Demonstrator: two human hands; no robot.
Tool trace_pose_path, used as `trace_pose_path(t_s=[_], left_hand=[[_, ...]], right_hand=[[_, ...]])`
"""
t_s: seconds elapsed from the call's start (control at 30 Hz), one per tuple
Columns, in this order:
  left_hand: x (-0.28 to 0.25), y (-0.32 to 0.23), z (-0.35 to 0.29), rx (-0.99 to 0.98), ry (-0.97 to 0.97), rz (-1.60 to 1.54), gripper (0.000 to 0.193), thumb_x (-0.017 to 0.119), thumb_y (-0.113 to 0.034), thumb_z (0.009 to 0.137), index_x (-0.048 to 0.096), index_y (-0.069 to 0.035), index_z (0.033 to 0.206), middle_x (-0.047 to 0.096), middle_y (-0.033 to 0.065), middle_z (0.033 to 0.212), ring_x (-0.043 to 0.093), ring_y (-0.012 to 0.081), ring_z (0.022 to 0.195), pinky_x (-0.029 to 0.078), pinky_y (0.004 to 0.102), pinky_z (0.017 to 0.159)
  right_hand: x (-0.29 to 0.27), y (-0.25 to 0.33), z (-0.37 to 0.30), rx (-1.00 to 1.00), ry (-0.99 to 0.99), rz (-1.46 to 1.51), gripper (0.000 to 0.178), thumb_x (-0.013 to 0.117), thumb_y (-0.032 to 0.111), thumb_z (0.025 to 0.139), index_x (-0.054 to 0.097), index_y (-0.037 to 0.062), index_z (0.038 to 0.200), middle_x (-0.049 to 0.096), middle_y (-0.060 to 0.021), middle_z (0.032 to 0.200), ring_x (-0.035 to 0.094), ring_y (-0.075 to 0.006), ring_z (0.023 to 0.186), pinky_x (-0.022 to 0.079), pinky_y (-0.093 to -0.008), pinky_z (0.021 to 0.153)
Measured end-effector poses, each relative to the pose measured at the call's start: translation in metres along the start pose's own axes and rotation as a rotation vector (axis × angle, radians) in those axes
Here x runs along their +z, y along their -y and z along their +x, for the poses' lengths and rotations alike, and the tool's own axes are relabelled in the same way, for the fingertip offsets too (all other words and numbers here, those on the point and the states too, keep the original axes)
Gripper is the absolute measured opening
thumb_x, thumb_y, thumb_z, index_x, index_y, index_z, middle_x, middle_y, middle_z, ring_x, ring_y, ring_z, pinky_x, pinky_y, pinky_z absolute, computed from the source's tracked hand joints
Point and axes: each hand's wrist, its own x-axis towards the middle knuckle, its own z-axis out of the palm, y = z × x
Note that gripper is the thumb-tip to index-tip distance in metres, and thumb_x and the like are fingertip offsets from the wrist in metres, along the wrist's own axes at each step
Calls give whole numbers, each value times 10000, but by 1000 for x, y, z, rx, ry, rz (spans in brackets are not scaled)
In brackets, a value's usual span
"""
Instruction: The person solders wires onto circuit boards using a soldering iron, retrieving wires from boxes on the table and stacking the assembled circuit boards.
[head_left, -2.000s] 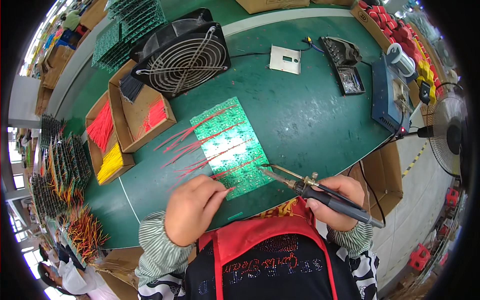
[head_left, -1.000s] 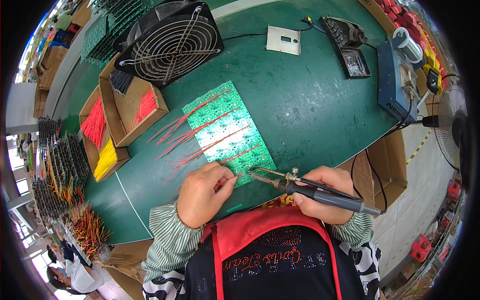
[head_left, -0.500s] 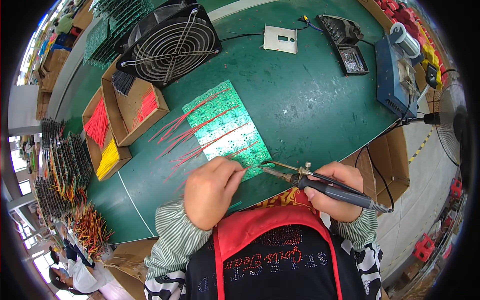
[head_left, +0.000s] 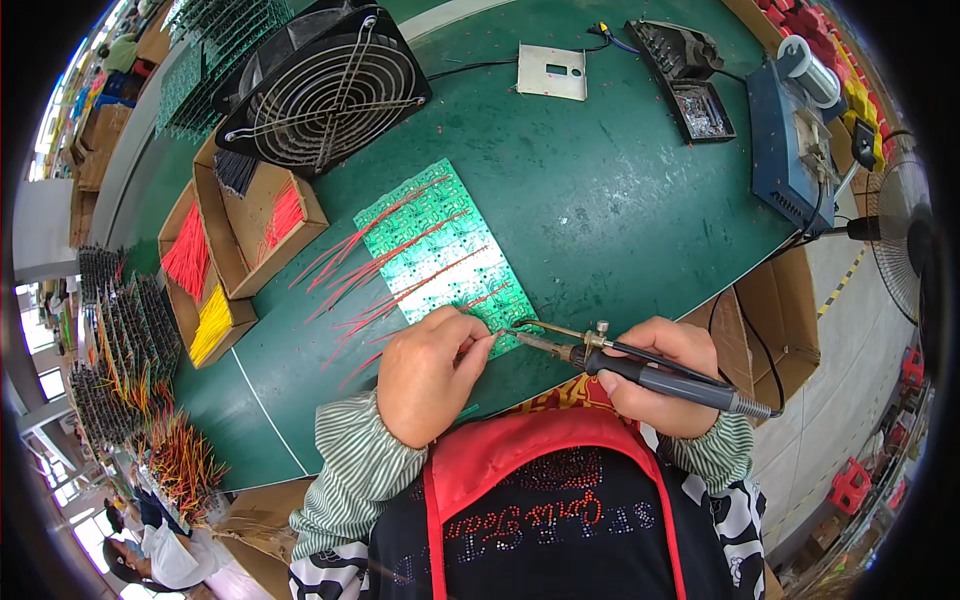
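Head view, fisheye: looks down and forward over wearer's torso (head_left: 545, 540), lower centre. Circuit board (head_left: 440, 280) close, near mid-frame; tabletop (head_left: 630, 230) edges bow toward rim.

Soldering iron (head_left: 665, 382) at green circuit board (head_left: 455, 240).
Right hand (head_left: 682, 348) grips it, tip just beside left hand (head_left: 428, 370), fingertips pinched; red wires (head_left: 383, 258) overhang board's left edge.

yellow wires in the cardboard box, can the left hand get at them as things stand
Probably yes: the yellow wires lie in an open cardboard box, and only tabletop and trailing red wires separate them from the left hand. It would first have to leave the circuit board.
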Motion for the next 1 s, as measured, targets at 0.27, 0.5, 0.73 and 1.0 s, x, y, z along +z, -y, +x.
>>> trace_pose_path(t_s=[0.27, 0.5, 0.73, 1.0], left_hand=[[0, -1, 0, -1, -6, 13, 69, 681, -49, 776, 627, -8, 786, 564, 66, 703, 526, 147, 544, 434, 265, 505], [-1, -6, -1, 30, -41, 87, 73, 688, -54, 774, 631, -13, 790, 574, 77, 709, 561, 170, 564, 447, 293, 517], [0, -7, 2, 58, -24, 107, 70, 687, -38, 773, 630, -9, 802, 578, 79, 706, 563, 166, 573, 443, 283, 517], [1, -3, 2, -15, -1, 31, 69, 682, -44, 781, 628, -6, 799, 565, 61, 701, 524, 132, 557, 423, 250, 510]], right_hand=[[-7, 1, -3, -49, -39, -36, 205, 748, 116, 672, 625, 12, 800, 653, -56, 653, 633, -118, 546, 479, -235, 513], [-16, 5, -7, -3, -46, -41, 193, 735, 115, 703, 614, 13, 813, 649, -48, 641, 627, -99, 551, 482, -221, 523], [-18, 4, -11, 23, -65, 1, 188, 733, 112, 706, 614, 11, 811, 661, -60, 669, 635, -107, 560, 486, -224, 528], [-5, -1, -4, -13, -12, 26, 185, 735, 94, 684, 619, 12, 803, 663, -62, 683, 639, -131, 556, 485, -234, 533]])
